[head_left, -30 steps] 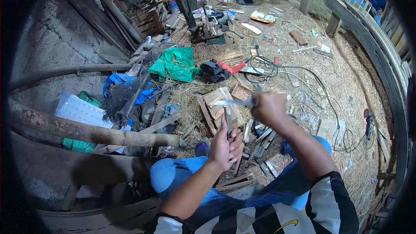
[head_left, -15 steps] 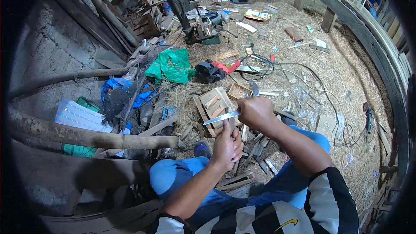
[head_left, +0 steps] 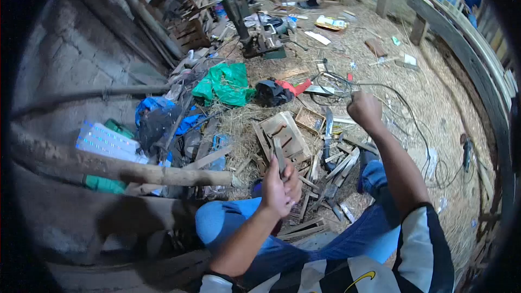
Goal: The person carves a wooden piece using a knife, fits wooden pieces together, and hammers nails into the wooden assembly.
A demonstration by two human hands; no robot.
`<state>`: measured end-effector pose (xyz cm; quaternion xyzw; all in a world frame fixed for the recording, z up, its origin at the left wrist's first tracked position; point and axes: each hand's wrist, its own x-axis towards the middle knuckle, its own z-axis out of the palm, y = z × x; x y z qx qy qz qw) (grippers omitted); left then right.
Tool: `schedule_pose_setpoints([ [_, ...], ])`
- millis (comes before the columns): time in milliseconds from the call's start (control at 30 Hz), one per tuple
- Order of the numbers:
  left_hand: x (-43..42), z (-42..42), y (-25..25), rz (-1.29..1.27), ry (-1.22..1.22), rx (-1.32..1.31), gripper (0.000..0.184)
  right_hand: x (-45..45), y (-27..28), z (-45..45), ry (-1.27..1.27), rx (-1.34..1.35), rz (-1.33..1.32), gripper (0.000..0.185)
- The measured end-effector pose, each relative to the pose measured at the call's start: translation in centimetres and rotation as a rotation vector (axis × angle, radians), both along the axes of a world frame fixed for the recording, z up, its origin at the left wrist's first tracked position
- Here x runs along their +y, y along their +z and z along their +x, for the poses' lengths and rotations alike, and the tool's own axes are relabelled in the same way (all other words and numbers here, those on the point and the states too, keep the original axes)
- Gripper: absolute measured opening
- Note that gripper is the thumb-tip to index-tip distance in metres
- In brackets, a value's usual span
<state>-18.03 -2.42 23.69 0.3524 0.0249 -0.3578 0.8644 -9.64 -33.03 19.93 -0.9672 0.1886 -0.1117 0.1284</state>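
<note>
My left hand (head_left: 281, 189) is closed around a narrow piece of wood (head_left: 279, 153), whose upper end sticks up past the thumb. My right hand (head_left: 364, 109) is a closed fist, raised up and to the right, apart from the wood. No blade shows clearly at this fist, so what it holds is hidden or blurred. Beyond the left hand lies a pale wooden block (head_left: 290, 140) with brown curved pieces on it. A small wooden box (head_left: 310, 120) stands beside it, and a long dark blade (head_left: 328, 130) lies to their right.
Wood scraps (head_left: 339, 171) lie between my knees. Farther off are a green plastic bag (head_left: 225, 86), a black and red item (head_left: 274, 92), a metal machine (head_left: 260, 43) and a cable (head_left: 401, 95). A thick pole (head_left: 135, 169) crosses the left. Two people are partly visible in the back.
My right hand has moved up and right, away from the wood; the knife blade seen at it earlier no longer shows. My left hand still grips the wood.
</note>
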Motion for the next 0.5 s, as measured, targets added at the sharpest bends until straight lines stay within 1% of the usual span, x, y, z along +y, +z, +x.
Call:
schedule_pose_setpoints([
  [33, 0.2, 0.1, -0.4, -0.007, 0.035, 0.124, 0.053, 1.4, 0.4, -1.0, 0.021, 0.007, -0.014, 0.015],
  [100, -0.3, 0.0, 0.2, 0.002, 0.022, 0.138, 0.052, 5.3, 1.2, -3.0, 0.18, -0.016, 0.079, 0.012],
  [167, -0.8, 0.0, 0.3, -0.008, -0.024, 0.162, 0.051, 8.7, 3.0, -4.4, 0.324, -0.009, 0.102, 0.013],
  [267, -1.4, -0.1, 0.4, -0.014, -0.056, 0.155, 0.051, 11.2, 4.5, -5.0, 0.47, -0.037, 0.028, 0.013],
  [367, -1.8, -0.1, 0.2, -0.004, -0.072, 0.168, 0.051, 11.7, 4.3, -5.3, 0.495, -0.078, 0.045, 0.01],
  [433, -2.0, 0.0, -0.6, -0.008, -0.103, 0.185, 0.05, 11.8, 4.5, -5.3, 0.497, -0.073, 0.037, 0.011],
  [500, -2.4, -0.3, -0.6, 0.025, -0.11, 0.189, 0.05, 11.8, 4.8, -5.3, 0.516, -0.011, 0.02, 0.012],
])
